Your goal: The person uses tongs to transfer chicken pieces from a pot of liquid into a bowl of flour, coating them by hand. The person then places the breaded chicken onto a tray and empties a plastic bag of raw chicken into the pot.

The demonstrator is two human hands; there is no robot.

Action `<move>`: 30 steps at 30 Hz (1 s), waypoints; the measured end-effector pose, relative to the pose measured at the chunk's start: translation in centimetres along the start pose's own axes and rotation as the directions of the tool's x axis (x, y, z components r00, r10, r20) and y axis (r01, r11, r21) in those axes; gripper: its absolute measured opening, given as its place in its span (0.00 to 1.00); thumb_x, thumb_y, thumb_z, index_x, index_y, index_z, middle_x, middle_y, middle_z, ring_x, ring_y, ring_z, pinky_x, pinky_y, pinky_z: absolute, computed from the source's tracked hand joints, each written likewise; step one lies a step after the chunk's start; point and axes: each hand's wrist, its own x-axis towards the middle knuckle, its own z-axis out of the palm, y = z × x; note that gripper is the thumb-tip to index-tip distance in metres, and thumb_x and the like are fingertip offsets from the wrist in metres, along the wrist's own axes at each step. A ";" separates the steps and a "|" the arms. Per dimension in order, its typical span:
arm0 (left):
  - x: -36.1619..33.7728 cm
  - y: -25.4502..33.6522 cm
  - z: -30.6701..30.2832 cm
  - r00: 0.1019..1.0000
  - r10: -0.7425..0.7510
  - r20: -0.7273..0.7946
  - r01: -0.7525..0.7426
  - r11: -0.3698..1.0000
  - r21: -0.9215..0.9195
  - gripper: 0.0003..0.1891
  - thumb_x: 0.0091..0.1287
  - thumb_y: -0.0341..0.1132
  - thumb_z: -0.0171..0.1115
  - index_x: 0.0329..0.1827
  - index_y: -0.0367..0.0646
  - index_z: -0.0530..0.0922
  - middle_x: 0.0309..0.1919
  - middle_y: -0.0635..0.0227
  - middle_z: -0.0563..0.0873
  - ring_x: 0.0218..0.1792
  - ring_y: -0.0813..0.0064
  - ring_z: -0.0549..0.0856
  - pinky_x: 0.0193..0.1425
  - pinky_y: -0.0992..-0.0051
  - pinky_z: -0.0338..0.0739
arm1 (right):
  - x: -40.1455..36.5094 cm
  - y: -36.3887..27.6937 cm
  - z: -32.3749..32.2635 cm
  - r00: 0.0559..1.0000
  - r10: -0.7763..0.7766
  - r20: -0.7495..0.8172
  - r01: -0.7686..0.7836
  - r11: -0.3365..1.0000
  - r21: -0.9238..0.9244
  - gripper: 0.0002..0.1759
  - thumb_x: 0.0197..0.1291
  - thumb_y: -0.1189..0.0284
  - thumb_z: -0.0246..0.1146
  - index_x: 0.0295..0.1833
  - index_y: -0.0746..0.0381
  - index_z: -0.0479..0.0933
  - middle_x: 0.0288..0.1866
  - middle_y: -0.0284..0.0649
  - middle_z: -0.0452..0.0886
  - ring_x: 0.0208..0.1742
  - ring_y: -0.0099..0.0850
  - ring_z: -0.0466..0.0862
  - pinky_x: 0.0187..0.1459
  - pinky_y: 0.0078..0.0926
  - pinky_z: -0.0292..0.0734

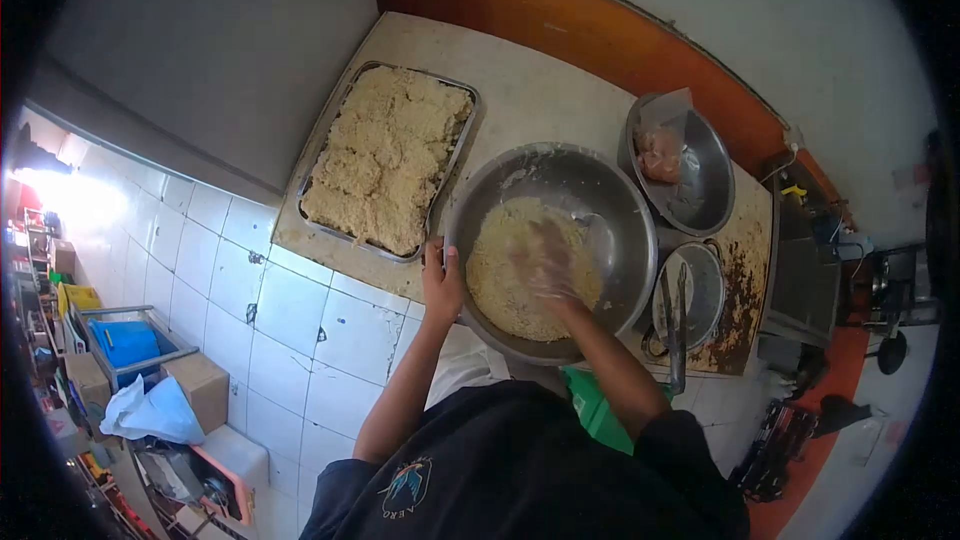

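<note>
A large metal mixing bowl (622, 230) holds a layer of pale yellow breading crumbs (500, 295). My left hand (441, 283) grips the bowl's left rim, with the thumb near the edge. Down in the crumbs is my right hand (545, 270), which seems to wear a thin clear glove. Motion smears its fingers, and I cannot make out whether anything lies under them. Left of the bowl, a rectangular metal tray (462, 140) is heaped with crumb-coated pieces (385, 155).
At the back right, a metal basin (712, 185) holds raw meat (660, 155) in a clear bag. In front of it stands a smaller metal pot (707, 290) with tongs (677, 320) across it. The worktop (560, 80) meets an orange-bordered wall (600, 25).
</note>
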 end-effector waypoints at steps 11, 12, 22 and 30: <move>0.2 -0.2 0.0 0.997 0.067 -0.030 -0.066 0.997 0.048 0.12 0.73 0.37 0.50 0.50 0.37 0.70 0.35 0.60 0.81 0.36 0.71 0.78 0.43 0.70 0.73 | -2.1 6.8 0.5 0.657 0.411 0.632 -0.730 0.557 0.397 0.38 0.48 0.49 0.71 0.57 0.66 0.70 0.54 0.49 0.78 0.57 0.42 0.78 0.57 0.37 0.73; 0.2 -0.5 -0.1 0.998 0.065 -0.023 -0.064 0.997 0.053 0.12 0.73 0.37 0.50 0.50 0.37 0.70 0.35 0.59 0.82 0.36 0.71 0.79 0.44 0.70 0.73 | -2.0 7.8 0.7 0.656 0.410 0.633 -0.730 0.557 0.395 0.38 0.48 0.49 0.71 0.57 0.66 0.70 0.54 0.49 0.78 0.57 0.42 0.78 0.57 0.37 0.73; 0.0 0.1 0.0 0.997 0.070 -0.015 -0.069 0.998 0.006 0.12 0.73 0.35 0.49 0.52 0.36 0.69 0.39 0.57 0.82 0.40 0.68 0.80 0.49 0.70 0.73 | -2.8 4.2 -8.8 0.879 0.067 0.472 -0.242 0.916 0.321 0.22 0.59 0.60 0.63 0.55 0.62 0.73 0.41 0.48 0.80 0.43 0.44 0.82 0.47 0.42 0.76; -0.3 -0.5 -0.1 0.999 0.038 -0.007 -0.038 0.999 0.030 0.12 0.73 0.35 0.49 0.52 0.36 0.69 0.42 0.56 0.81 0.44 0.69 0.79 0.51 0.71 0.72 | -3.4 5.5 -6.5 0.707 0.091 0.701 -0.301 0.936 0.181 0.31 0.62 0.59 0.60 0.69 0.58 0.64 0.72 0.51 0.61 0.71 0.50 0.63 0.71 0.42 0.57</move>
